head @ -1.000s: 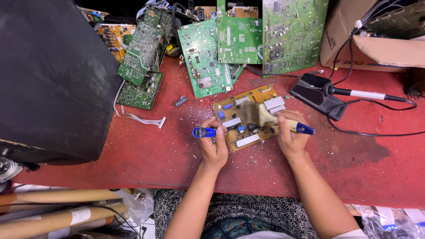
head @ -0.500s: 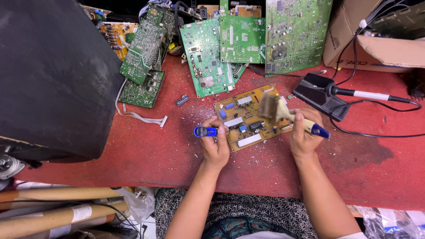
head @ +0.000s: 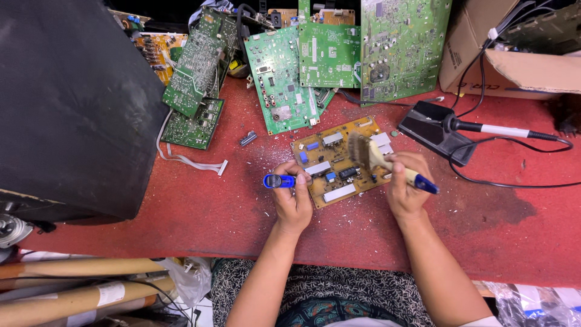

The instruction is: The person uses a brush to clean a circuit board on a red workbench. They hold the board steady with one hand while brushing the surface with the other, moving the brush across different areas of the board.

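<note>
A yellow-brown circuit board (head: pixel 339 175) with white and blue parts lies on the red worktop (head: pixel 181 206). My right hand (head: pixel 407 184) grips a paintbrush (head: pixel 370 155) with a cream and blue handle; its bristles rest on the board's upper middle. My left hand (head: pixel 293 197) sits at the board's left edge, holding a small blue tool (head: pixel 279 181) that points left.
Several green circuit boards (head: pixel 315 60) lean at the back. A large black casing (head: pixel 66 103) fills the left. A soldering iron (head: pixel 490 129) rests on its black stand (head: pixel 437 130), cable looping right. A cardboard box (head: pixel 514 54) stands back right. White debris litters the worktop.
The brush has swept across the board, its bristles now further up and left than half a second ago. My left hand and the board have stayed put.
</note>
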